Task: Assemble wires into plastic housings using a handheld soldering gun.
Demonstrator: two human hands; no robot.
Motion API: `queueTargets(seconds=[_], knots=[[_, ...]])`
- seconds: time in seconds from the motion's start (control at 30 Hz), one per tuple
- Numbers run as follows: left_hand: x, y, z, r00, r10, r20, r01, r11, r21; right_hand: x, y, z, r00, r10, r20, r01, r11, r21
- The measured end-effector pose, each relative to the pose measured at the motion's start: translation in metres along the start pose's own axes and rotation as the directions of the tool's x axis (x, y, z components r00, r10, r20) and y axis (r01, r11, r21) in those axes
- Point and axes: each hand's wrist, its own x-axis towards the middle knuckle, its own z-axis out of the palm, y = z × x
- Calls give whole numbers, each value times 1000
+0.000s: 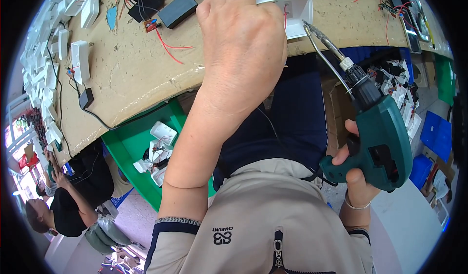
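Note:
My left hand (242, 42) is closed around a white plastic housing (301, 8) at the table's near edge, its open side turned toward me. A red wire (285, 19) shows inside the housing, partly covered by the hand. My right hand (360, 179) grips the handle of a dark green soldering gun (392, 132), a finger by its trigger. The gun's metal tip (319, 35), with a thin bent feed tube beside it, points at the housing's open edge; whether they touch I cannot tell.
A worn tan table (131, 74) carries a black box (178, 10), a small circuit board with red wires (150, 26) and many white housings (80, 61) at left. A green bin (129, 127) with white parts sits below. Another person (73, 210) works at far left.

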Motion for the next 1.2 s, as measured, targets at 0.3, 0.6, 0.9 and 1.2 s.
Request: queueTargets(seconds=[0.3, 0.6, 0.9, 1.2], knots=[[2, 19, -19, 993, 73, -93, -79, 995, -62, 0, -1, -6, 1000, -27, -5, 26, 998, -48], [-18, 19, -39, 998, -67, 1, 67, 995, -75, 10, -2, -36, 967, -243, -69, 245, 969, 23], [-69, -3, -170, 924, -366, -111, 34, 368, -929, 7, -1, -41, 953, -299, -54, 303, 948, 94], [-166, 4, -285, 423, -620, 661, 899, 377, -221, 10, 8, -46, 931, -350, 98, 329, 926, 186]])
